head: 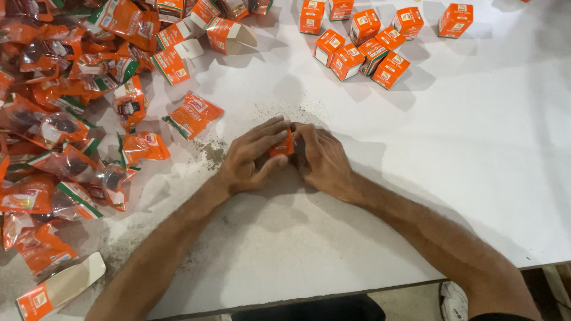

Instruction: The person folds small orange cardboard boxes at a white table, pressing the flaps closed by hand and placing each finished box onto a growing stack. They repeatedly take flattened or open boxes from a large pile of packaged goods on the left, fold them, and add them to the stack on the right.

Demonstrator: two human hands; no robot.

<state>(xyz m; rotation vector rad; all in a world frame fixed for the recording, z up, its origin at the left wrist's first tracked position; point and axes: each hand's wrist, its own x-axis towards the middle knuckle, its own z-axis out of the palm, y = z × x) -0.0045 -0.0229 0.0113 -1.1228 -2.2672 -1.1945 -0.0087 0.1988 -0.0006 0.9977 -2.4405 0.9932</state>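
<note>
— Orange small carton: position?
— Mid white desk, pinched in the grip of left hand and right hand, braced low for steadiness. Sachet heap left of it.

Both forearms angle inward, left hand and right hand meeting fingertip to fingertip, fingers curled.

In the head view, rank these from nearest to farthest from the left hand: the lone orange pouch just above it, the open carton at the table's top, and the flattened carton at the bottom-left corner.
Measured from the left hand:
1. Lone orange pouch, just up and left of the hand.
2. Open carton, at the far edge, above the hand.
3. Flattened carton, at the near left corner.
</note>
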